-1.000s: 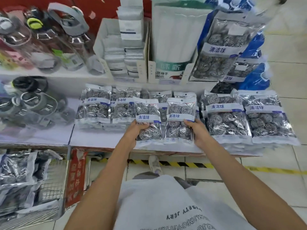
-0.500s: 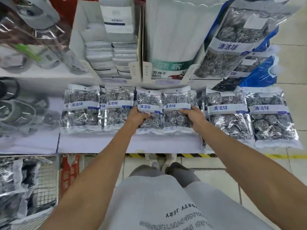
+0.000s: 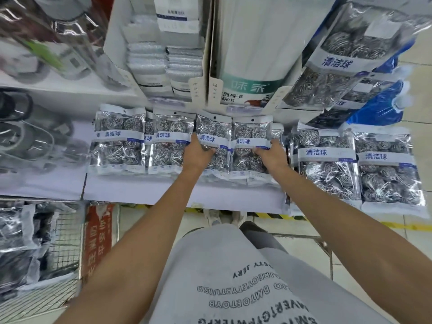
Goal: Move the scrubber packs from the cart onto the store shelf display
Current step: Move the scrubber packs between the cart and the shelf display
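Note:
Two clear scrubber packs of steel-wool balls with white-and-blue labels lie side by side on the white shelf [image 3: 163,195]. My left hand [image 3: 198,153] grips the left pack [image 3: 211,129], thumb on its left edge. My right hand [image 3: 272,155] grips the right pack [image 3: 250,132], fingers curled over its label. Both packs rest on a stack of like packs. More packs [image 3: 119,141] lie to the left, larger ones [image 3: 327,164] to the right. The wire cart [image 3: 63,249] at lower left holds several more packs [image 3: 16,232].
Above the shelf stand cardboard display boxes of cloths [image 3: 163,61] and a white-green towel pack [image 3: 252,54]. Large scrubber bags [image 3: 343,57] hang at upper right. Bottles [image 3: 46,43] fill the upper left shelf. Yellow-black tape [image 3: 304,218] marks the tiled floor.
Both hands have carried the two packs further back on the shelf, onto the row under the display boxes. My view has moved closer to the shelf.

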The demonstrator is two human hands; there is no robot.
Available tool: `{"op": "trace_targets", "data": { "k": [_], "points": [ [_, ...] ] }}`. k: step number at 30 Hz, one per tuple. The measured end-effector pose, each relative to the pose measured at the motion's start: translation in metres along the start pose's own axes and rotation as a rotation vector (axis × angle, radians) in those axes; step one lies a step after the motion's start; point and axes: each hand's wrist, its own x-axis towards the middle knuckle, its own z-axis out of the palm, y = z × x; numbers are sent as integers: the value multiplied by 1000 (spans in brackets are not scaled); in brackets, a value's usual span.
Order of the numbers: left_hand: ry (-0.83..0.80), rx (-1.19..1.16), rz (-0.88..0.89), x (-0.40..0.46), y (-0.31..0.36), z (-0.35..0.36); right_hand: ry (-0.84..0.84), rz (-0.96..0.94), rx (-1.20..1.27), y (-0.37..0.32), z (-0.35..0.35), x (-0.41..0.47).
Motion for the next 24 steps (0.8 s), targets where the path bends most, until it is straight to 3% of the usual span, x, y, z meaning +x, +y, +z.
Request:
{"op": "trace_targets", "data": {
  "k": [8, 12, 19, 24],
  "points": [
    [88, 267, 96, -37, 3, -11, -117, -352, -450, -14, -24, -28],
    [179, 414, 121, -78, -5, -24, -257, -599, -607, -23, -27, -65],
    [394, 577, -88, -176, -54, -47, -435, -974, -734, -32, 9, -130],
    [617, 433, -233, -253, -105, -66, -546, -1149, -774, -42, 48, -175]
  ]
}}
